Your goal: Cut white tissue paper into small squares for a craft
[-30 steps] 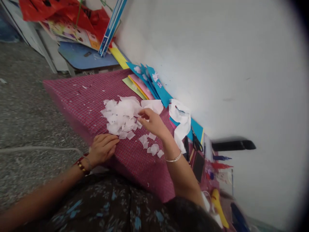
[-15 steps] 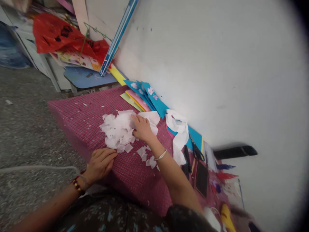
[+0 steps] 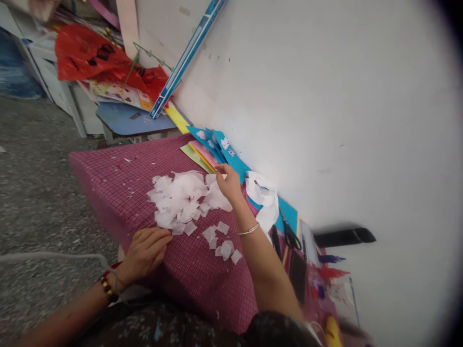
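My left hand (image 3: 147, 248) rests at the near edge of the table, fingers stretched out side by side. Its fingertips are beside small squares of white paper (image 3: 183, 228); nothing shows in it. Beyond them lies a loose heap of torn thin white paper (image 3: 177, 195). My right hand (image 3: 228, 182) is over the heap's right end, thumb and forefinger bent with a gap between them. White paper pieces (image 3: 219, 195) lie just under and beside this hand. More small white squares (image 3: 226, 248) are scattered on the cloth nearer to me.
A red checked cloth (image 3: 123, 178) covers the table. Along the wall stand blue cards (image 3: 231, 156) with white blossoms, coloured sheets (image 3: 197, 156), a white paper strip (image 3: 265, 195), scissors (image 3: 291, 236) and a dark phone-like slab (image 3: 297, 277). A blue stool (image 3: 137, 120) adjoins the far end.
My right hand has moved off the middle of the paper heap, back and to the right, and its fingers have curled. My left hand stays about where it was. The view has shifted slightly.
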`<state>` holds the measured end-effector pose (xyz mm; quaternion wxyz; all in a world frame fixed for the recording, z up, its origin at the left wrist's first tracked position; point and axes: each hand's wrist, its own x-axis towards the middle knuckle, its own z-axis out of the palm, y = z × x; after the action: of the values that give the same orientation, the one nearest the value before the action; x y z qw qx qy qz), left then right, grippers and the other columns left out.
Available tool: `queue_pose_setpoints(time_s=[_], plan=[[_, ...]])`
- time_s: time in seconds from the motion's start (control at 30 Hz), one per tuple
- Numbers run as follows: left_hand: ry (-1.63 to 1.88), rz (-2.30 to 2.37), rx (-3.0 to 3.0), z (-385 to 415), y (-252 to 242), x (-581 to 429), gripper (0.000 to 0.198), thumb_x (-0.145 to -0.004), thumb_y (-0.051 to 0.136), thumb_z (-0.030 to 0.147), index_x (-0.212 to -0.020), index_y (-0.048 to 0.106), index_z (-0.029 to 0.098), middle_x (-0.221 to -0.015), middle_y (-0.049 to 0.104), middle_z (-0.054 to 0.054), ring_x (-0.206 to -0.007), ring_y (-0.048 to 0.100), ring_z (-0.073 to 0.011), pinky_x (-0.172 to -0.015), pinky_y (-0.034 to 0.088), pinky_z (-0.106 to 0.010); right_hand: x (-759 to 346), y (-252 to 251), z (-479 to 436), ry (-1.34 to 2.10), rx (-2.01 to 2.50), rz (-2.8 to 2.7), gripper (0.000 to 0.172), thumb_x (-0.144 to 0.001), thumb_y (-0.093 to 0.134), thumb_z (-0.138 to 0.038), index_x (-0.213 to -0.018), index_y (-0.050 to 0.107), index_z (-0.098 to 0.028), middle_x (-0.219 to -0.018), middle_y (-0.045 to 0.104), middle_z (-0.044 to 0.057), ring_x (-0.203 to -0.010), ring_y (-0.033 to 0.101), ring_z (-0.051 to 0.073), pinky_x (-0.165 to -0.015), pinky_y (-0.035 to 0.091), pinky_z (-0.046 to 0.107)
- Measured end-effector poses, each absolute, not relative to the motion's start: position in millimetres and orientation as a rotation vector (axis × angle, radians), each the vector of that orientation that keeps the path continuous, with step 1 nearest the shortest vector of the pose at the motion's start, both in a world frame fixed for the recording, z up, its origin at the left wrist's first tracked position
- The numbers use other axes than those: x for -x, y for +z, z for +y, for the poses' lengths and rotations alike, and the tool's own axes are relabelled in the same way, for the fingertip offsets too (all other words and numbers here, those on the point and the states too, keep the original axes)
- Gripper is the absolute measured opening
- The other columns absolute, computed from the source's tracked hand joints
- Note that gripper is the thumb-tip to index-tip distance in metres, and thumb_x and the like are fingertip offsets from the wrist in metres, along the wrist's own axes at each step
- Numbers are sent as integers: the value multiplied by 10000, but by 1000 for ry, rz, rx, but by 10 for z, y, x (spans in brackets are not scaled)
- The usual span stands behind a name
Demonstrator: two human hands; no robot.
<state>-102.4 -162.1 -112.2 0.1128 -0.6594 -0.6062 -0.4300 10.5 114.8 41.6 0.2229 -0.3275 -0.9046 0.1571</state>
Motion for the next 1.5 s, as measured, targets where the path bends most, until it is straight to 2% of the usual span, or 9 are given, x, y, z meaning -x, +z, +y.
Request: queue_pose_setpoints(time_s=[0.17,0.23,0.33,0.4,0.63,0.97,1.13,1.37,1.5], plan=[[-1254,-1774,1942,-1611,-1135,1028,257,-883,553,144,-1042,726,249,-1032,769,-45,-955,677,-213,-876,467,-368,-213,181,886,258,825,-2951,558,-726,661,-140,-1267,552,-218,-1496,486,123,-1345,468,305,-1128,341,518],[-1254,-1749,1935,-1608,-1132,1028,249,-884,555,141,-1043,719,242,-1029,769,-46,-947,675,-212,-868,467,-365,-190,84,833,140,886,-2970,476,-753,631,-110,-1214,576,-213,-1550,429,120,-1374,430,309,-1158,282,543],[-1247,-1750,1932,-1614,-1139,1030,261,-886,550,136,-1056,719,242,-1044,767,-48,-959,674,-209,-886,471,-364,-127,87,842,72,892,-2884,247,-830,551,-91,-1040,625,-199,-1470,524,117,-1336,460,288,-1159,271,524],[-1232,-1763,1943,-1621,-1152,1032,265,-889,549,139,-1062,722,240,-1059,766,-53,-980,673,-213,-904,474,-369,-95,198,863,58,850,-2779,194,-849,530,-93,-976,625,-205,-1392,581,119,-1299,487,280,-1145,286,508],[-1263,-1778,1930,-1608,-1155,1033,280,-881,546,153,-1047,741,267,-1034,773,-43,-957,690,-206,-882,497,-363,-86,745,825,31,746,-2503,219,-819,492,-77,-948,596,-221,-1287,620,121,-1267,503,278,-1140,282,497],[-1228,-1789,1954,-1621,-1151,1061,250,-885,553,174,-1026,739,262,-1029,766,-50,-959,680,-220,-877,479,-380,-883,946,1209,39,1027,-2281,188,-753,492,-132,-895,590,-205,-947,695,96,-931,648,259,-895,483,400],[-1223,-1744,1962,-1607,-1124,1077,216,-890,550,169,-992,724,245,-966,751,-55,-938,666,-231,-857,456,-395,-1691,785,1295,-118,1270,-2127,185,-769,485,-160,-913,596,-196,-964,697,119,-924,644,262,-884,479,397],[-1096,-1767,1971,-1609,-1063,1091,206,-894,528,199,-962,720,226,-911,727,-57,-914,638,-232,-834,443,-392,-2246,237,1072,-138,1491,-2468,179,-790,529,-131,-924,643,-168,-1010,696,147,-1009,611,303,-944,419,436],[-990,-1921,2002,-1607,-885,1058,188,-903,545,242,-960,722,218,-921,714,-74,-913,630,-250,-837,428,-401,-2344,83,894,-79,1529,-2580,337,-789,524,-89,-1093,659,-146,-1162,668,176,-1069,591,329,-957,414,456]])
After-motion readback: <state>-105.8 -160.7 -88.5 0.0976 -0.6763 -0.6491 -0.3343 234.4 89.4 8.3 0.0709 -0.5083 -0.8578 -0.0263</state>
